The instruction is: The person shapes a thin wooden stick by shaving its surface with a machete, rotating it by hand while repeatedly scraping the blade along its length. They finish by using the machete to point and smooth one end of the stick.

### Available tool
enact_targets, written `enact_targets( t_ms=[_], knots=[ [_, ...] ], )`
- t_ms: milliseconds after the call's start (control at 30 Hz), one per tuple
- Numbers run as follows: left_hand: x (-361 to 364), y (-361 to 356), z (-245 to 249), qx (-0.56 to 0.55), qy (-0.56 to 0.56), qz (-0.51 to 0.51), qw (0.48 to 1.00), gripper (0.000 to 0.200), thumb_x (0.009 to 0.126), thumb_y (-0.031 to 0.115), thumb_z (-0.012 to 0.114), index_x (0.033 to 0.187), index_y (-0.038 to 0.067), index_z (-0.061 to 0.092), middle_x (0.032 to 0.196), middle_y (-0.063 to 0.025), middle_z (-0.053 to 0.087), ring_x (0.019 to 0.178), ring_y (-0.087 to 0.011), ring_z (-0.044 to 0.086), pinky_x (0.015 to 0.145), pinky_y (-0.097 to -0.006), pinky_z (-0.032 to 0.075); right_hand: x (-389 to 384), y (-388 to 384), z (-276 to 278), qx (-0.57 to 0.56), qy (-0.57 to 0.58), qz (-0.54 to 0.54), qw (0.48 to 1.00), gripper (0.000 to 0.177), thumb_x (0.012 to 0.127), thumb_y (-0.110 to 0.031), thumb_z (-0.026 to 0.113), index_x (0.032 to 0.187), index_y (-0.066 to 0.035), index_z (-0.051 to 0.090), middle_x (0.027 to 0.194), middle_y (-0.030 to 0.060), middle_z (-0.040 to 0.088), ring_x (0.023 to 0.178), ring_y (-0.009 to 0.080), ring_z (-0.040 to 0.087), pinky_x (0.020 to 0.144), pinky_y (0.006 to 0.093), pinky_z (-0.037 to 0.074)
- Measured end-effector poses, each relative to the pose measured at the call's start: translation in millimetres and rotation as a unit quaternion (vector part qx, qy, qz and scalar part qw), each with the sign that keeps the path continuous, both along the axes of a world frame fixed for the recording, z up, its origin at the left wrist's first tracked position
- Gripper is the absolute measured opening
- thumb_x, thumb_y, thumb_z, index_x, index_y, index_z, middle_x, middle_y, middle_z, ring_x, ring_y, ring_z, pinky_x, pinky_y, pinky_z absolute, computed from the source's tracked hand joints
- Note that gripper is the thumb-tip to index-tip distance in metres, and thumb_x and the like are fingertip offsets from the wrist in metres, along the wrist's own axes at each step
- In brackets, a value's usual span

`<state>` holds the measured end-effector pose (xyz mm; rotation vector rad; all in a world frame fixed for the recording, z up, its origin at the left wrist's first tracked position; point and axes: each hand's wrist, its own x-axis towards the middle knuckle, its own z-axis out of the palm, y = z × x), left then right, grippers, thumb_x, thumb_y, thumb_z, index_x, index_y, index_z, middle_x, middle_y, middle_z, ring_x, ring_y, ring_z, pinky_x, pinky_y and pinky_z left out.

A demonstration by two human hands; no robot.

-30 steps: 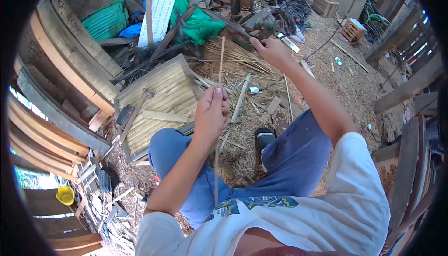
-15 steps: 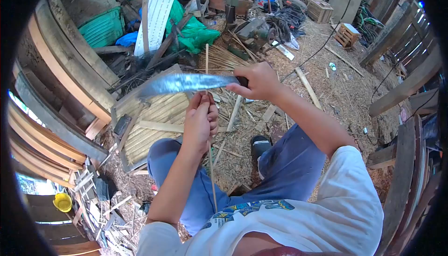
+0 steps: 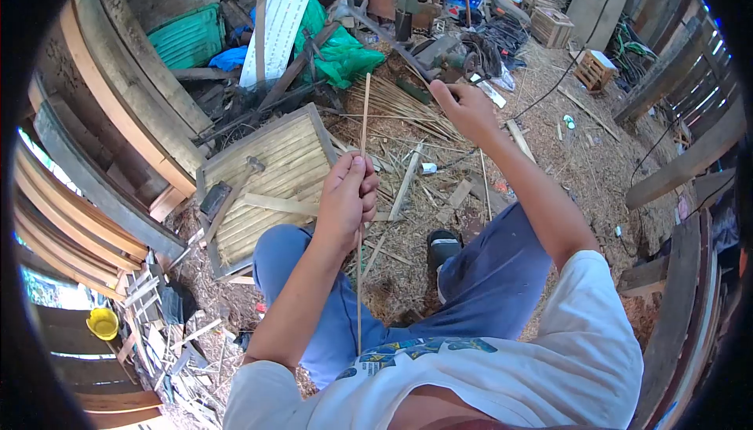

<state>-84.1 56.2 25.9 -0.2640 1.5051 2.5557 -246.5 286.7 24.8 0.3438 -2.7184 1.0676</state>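
My left hand [image 3: 345, 198] is closed around a thin wooden strip [image 3: 366, 112]. The strip stands nearly upright, with its lower part running down to my lap. Off to the right and higher, my right hand [image 3: 468, 114] grips a machete [image 3: 390, 39], its handle mostly hidden by my fingers. The blade points up and to the left, seen nearly edge-on, and is apart from the strip. Below and left of the blade, a framed slatted panel [image 3: 302, 143] lies on the ground, with a hammer [image 3: 255, 165] and a loose flat slat [image 3: 281, 205] on it.
Several thin strips [image 3: 392, 108] lie in a pile on the shavings-covered ground ahead. Green plastic sheeting [image 3: 345, 57] and a white perforated panel [image 3: 281, 26] are at the back. Curved boards [image 3: 118, 92] stand on the left. A wooden crate [image 3: 594, 71] and a dark cable [image 3: 553, 85] are right.
My right hand has moved up and right with the machete. Its blade has swung from lying across the strip to pointing up and away. My left hand still holds the strip.
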Motion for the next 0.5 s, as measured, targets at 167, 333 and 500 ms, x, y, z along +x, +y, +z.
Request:
enact_targets(
  t_ms=[167,333,500],
  knots=[
    [-2.3,2.2,-4.6,-0.009,-0.009,0.011,1.000,0.022,0.109,0.029,0.044,0.098,0.011,0.049,0.065,0.0069,0.036,0.046,-0.0025,0.028,0.039,-0.0210,0.021,36.4,-19.6,6.2,0.063,0.145,0.182,0.970,0.055,0.089,-0.059,0.065,0.073,-0.006,0.067,0.057,0.0118,0.061,0.052,0.0338,0.061,0.050,0.0416,0.046],
    [-4.1,4.0,-12.1,-0.086,-0.012,0.052,0.995,0.019,0.108,0.026,0.046,0.100,0.009,0.052,0.067,0.0069,0.042,0.045,-0.0027,0.031,0.039,-0.0220,0.023,50.6,-31.0,6.7,0.172,0.188,0.253,0.933,0.052,0.087,-0.061,0.066,0.070,-0.011,0.064,0.055,0.0108,0.059,0.054,0.0327,0.063,0.051,0.0433,0.047],
    [-7.3,6.2,-43.1,-0.268,0.086,0.081,0.956,0.019,0.108,0.021,0.046,0.099,0.007,0.056,0.070,0.0038,0.047,0.050,-0.0053,0.039,0.045,-0.0252,0.030,17.5,-20.7,-16.1,0.174,0.174,0.166,0.955,0.065,0.090,-0.069,0.055,0.080,-0.008,0.075,0.060,0.0138,0.064,0.059,0.0352,0.066,0.056,0.0468,0.050]
  ],
)
